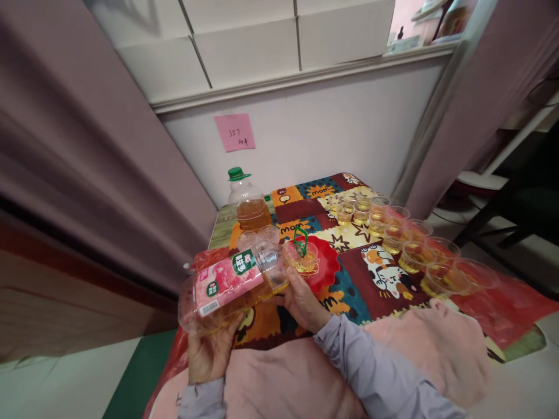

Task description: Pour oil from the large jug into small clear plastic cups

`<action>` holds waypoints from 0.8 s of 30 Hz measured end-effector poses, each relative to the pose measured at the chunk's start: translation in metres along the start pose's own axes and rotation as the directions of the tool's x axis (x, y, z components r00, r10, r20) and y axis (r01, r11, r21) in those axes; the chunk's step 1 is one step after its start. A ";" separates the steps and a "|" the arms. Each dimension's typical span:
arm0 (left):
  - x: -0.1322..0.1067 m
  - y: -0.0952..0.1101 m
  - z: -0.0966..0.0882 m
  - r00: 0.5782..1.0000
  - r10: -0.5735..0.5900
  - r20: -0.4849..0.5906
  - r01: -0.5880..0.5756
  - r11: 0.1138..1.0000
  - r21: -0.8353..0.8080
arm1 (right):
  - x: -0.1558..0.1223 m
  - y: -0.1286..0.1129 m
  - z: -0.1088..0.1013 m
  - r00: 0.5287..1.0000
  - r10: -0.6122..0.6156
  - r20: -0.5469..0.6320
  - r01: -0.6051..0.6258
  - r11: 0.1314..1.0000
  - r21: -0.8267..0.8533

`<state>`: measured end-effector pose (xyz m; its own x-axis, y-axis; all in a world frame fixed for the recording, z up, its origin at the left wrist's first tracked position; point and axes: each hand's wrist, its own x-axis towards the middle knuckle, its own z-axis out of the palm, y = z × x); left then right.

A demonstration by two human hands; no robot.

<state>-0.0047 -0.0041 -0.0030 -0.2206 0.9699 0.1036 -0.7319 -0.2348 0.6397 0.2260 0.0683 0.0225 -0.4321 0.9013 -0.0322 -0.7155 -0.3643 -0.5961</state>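
Bottle (pixel 233 285) tipped almost onto its side, held between both hands: left hand (pixel 208 354) partly curled, cupping the base from beneath; right hand (pixel 302 299) closed round the shoulder, thumb along the near face, fingers mostly lost underneath. Neck end, near a green handle (pixel 300 241), just ahead of the right hand and aimed at a clear cup (pixel 311 256) on a red plate (pixel 329 269). Seemingly mid-pour, with a little yellow liquid (pixel 308 265) in that cup and a shallow pool left along the bottle's lower side.

Apparently done: filled cups (pixel 395 238) in a double line, well to the right of the right hand. Apparently left: the cup on the plate, perhaps also two cups (pixel 268 234) beyond the bottle, ahead of the left hand, plus a part-full green-capped bottle (pixel 252 214) farther off that way.

Hard to make out: any stream at the mouth, lost among clear plastic and handle; contents, if any, of the two cups, partly cut off by the bottle; levels in the outer row, confused by overlapping rims against red sheeting (pixel 519 302). Exact cup count uncertain too.
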 end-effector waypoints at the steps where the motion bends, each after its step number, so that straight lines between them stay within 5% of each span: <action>1: 0.000 0.000 -0.001 1.000 -0.007 -0.002 0.007 1.000 -0.002 | 0.000 0.000 0.000 1.000 -0.002 -0.001 0.002 1.000 0.002; 12: 0.000 -0.001 -0.007 0.998 -0.020 -0.053 0.016 0.998 -0.067 | 0.000 -0.001 0.001 1.000 -0.010 -0.002 0.010 1.000 0.008; 20: 0.001 -0.001 -0.010 0.997 -0.054 0.048 0.060 0.987 -0.147 | 0.000 -0.001 0.001 1.000 0.011 -0.008 -0.011 1.000 0.000; 24: 0.001 0.000 -0.013 0.999 -0.048 -0.012 0.047 0.994 -0.095 | -0.001 -0.002 0.002 1.000 0.013 0.002 -0.013 1.000 -0.011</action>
<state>-0.0130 -0.0043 -0.0124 -0.1925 0.9792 0.0639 -0.7991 -0.1942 0.5689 0.2270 0.0673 0.0255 -0.4423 0.8960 -0.0386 -0.7037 -0.3734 -0.6045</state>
